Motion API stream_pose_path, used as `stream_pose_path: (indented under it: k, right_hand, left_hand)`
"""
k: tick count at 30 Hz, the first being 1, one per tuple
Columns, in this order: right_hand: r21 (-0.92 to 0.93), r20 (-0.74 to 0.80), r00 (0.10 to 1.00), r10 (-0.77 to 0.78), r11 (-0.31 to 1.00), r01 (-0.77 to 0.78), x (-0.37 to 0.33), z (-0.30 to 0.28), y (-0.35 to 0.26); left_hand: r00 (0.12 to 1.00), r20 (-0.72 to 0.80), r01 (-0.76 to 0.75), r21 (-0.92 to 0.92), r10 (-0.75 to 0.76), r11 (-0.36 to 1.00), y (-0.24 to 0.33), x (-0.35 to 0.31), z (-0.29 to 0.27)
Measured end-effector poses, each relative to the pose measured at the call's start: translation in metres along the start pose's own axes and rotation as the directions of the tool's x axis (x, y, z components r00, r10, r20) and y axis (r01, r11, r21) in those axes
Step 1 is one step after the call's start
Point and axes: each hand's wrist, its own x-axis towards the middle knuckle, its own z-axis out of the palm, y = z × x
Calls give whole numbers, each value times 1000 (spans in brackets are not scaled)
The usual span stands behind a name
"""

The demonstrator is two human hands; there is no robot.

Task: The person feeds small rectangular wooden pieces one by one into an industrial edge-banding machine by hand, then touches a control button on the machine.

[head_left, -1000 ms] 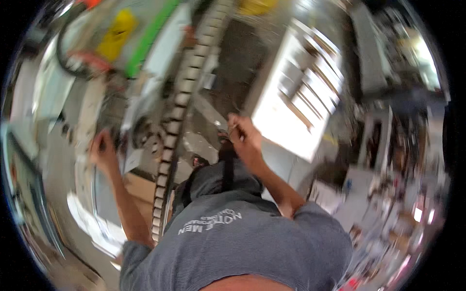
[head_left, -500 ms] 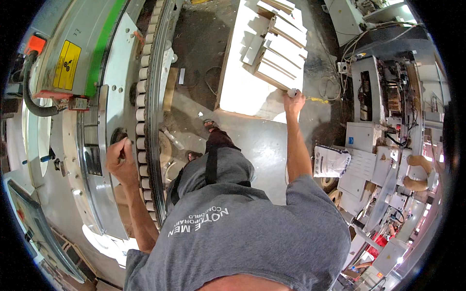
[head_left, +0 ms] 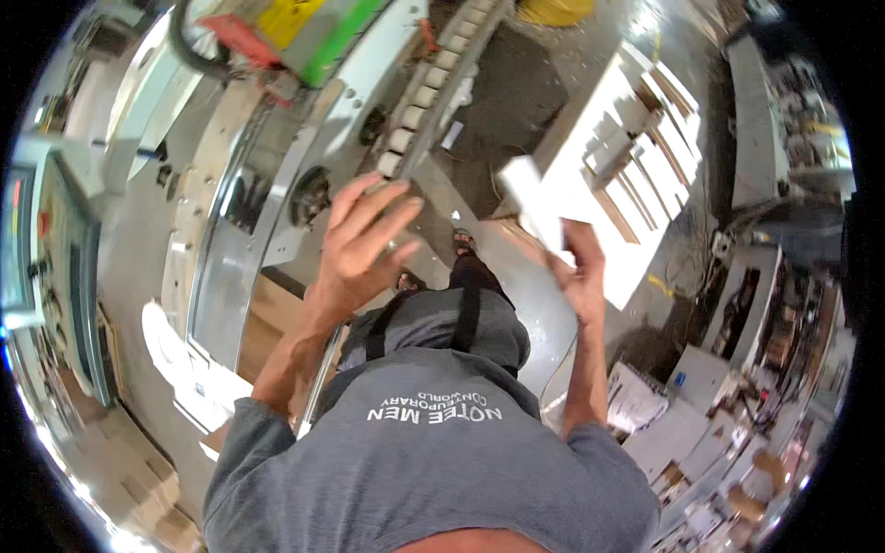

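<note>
White strip (head_left: 530,192), one: coming free now, right hand (head_left: 579,263) (fingers pinching its near end) clearing the stack (head_left: 668,152) alongside; left hand (head_left: 364,238): empty, fingers spreading, rollers (head_left: 401,140) lying beyond.

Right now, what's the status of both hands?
Right hand: grip closed on white strip. Left hand: open. Roller track just beyond left hand.

White capital lettering (head_left: 433,415) stands inverted on the grey T-shirt (head_left: 424,479); yellow label (head_left: 288,20) on the green-striped machine (head_left: 343,41), its marking blurred
</note>
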Motion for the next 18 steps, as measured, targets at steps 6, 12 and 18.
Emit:
stream_pose_path:
  k: [6,12,18]
  right_hand:
    - [271,530,616,-583,805,528,89,109,-87]
    - [171,316,789,-527,850,498,108,238,-132]
    - [541,752,630,-195,728,-421,62,369,-155]
  left_hand:
    - [976,212,45,69,-58,997,-25,-30,-56]
    - [888,-284,417,173,-360,892,-89,-124,-79]
    - [795,-533,556,447,-291,700,-143,-149,-84]
